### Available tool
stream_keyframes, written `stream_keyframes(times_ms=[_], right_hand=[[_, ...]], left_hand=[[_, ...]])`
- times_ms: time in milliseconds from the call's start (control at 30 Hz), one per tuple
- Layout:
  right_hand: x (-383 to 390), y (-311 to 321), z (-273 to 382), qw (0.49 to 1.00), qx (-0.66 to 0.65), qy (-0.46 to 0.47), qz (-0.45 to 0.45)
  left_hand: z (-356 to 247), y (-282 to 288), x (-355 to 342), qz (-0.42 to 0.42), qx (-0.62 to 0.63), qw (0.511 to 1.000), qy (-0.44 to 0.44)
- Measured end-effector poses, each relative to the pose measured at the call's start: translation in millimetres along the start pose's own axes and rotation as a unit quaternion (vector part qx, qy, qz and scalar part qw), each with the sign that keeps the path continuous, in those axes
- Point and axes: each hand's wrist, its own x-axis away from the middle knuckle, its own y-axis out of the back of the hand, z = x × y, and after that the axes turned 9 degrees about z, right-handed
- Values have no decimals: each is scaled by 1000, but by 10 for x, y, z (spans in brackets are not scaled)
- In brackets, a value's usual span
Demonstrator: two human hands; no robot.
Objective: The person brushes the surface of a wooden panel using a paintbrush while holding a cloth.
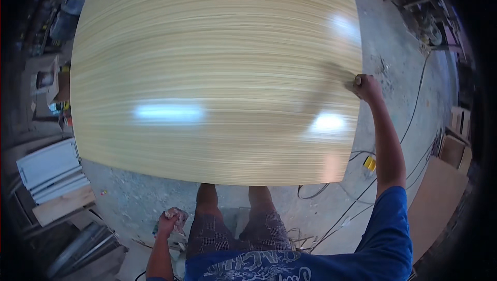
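Note:
A large glossy panel (217,74) with a pale wood-grain pattern lies flat in front of me. At its right edge is my right hand (368,87), closed in a fist. What the fist holds, if anything, I cannot make out. A blurred shadow falls on the panel beside it. My left hand (166,223) hangs low on the left, apart from the panel, with its fingers closed on a crumpled pale rag (179,220).
Stacked white boards (49,164) lie at the left, near an open cardboard box (61,87). Black cables (414,110) cross the concrete floor on the right, by a small yellow object (369,164). Brown boards (437,203) lean at the lower right.

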Motion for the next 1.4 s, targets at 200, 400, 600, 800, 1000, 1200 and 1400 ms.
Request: stream_keyframes(times_ms=[200,400,600,800,1000,1200,1400], right_hand=[[-168,-97,1285,993,-56,85,63],[-326,16,2812,980,-94,160,74],[-730,-146,4991,966,-122,149,174],[-801,-22,6963,948,-142,187,213],[-1243,-335,8926,925,-124,331,136],[-1328,-437,10872,920,-131,329,167],[-1346,-605,12302,905,-209,347,133]], left_hand=[[576,330,23,-45,5,998,45],[1077,727,-218,-67,-25,996,55],[1646,1528,-626,-20,74,996,50],[1601,2110,-883,-47,200,978,26],[2268,2278,-1052,12,420,907,15],[2418,2427,-954,4,513,856,58],[2566,2318,-1097,-54,598,785,152]])
